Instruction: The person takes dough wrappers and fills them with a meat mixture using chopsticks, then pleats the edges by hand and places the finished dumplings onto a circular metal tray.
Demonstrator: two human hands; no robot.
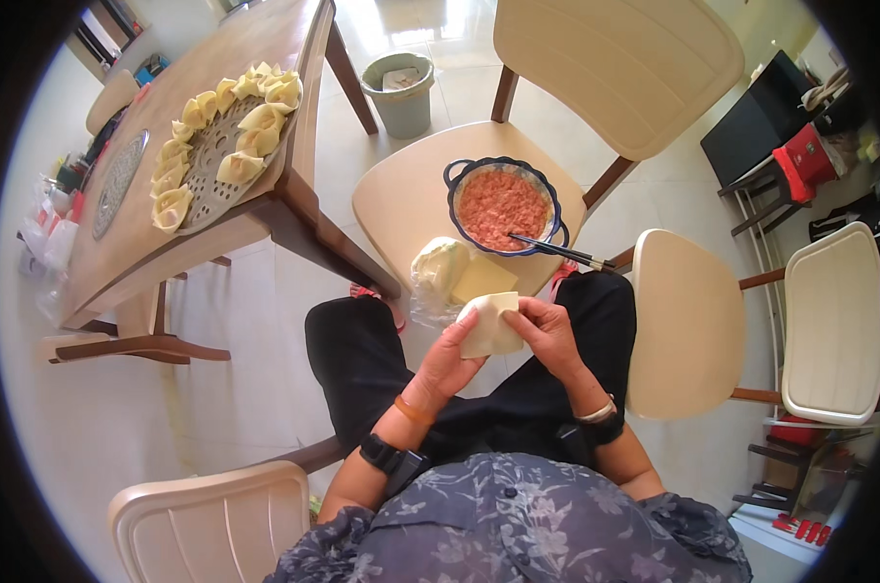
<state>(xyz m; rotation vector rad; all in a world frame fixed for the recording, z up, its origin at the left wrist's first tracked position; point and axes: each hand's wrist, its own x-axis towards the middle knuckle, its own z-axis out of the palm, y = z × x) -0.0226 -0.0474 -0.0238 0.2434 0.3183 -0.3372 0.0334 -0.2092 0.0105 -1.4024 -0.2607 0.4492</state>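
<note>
Between my two hands is a pale square dumpling wrapper [492, 328], held up over my lap. My left hand [447, 357] supports its left side with the thumb on top. The fingers of my right hand [553, 331] pinch its right upper edge. Just beyond, on the chair seat [403, 186], lies a stack of wrappers [487, 277] partly in a clear plastic bag [437, 273]. Behind it a blue-rimmed, two-handled bowl [451, 208] holds pink minced filling [502, 204]. Dark chopsticks [564, 251] rest in the filling and lean over the bowl's near right rim.
On the wooden table [228, 55] at the left, a perforated metal tray [210, 164] carries several folded dumplings [261, 127] around its rim. A lined waste bin [398, 98] stands on the floor beyond the table leg. Another chair [691, 328] is close on my right.
</note>
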